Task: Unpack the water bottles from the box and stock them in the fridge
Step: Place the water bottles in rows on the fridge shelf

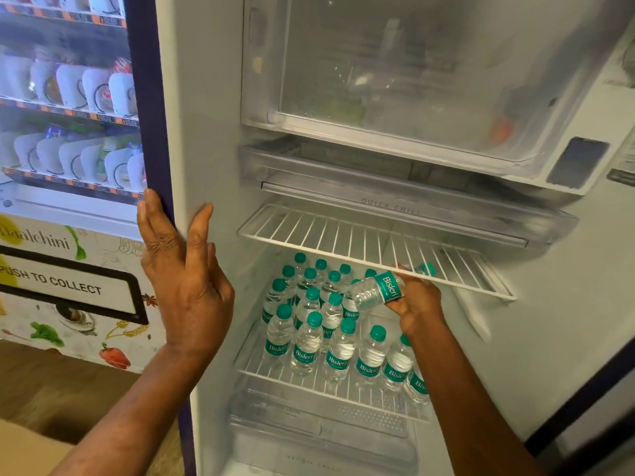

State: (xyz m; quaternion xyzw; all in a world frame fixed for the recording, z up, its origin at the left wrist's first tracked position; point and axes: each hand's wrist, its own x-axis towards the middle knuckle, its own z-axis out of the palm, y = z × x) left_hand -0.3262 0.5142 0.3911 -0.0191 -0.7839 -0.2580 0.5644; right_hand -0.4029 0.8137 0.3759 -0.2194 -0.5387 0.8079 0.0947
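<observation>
The fridge (pixel 213 139) stands open in front of me. Several small clear water bottles (pixel 309 345) with green caps and green Bisleri labels stand upright in rows on the lower wire shelf (pixel 275 372). My right hand (pixel 417 305) grips one more such bottle (pixel 374 292), tilted on its side with its cap pointing right, just under the front edge of the upper wire shelf (pixel 343 235) and above the standing bottles. My left hand (pixel 182 269) rests flat on the fridge's left front edge, fingers spread, holding nothing.
A freezer compartment (pixel 412 70) with a frosted flap sits at the top, a clear chill tray (pixel 378 187) under it. A crisper drawer (pixel 319 427) lies below the bottles. A snack vending machine (pixel 65 115) stands to the left. A cardboard corner (pixel 24 448) shows at bottom left.
</observation>
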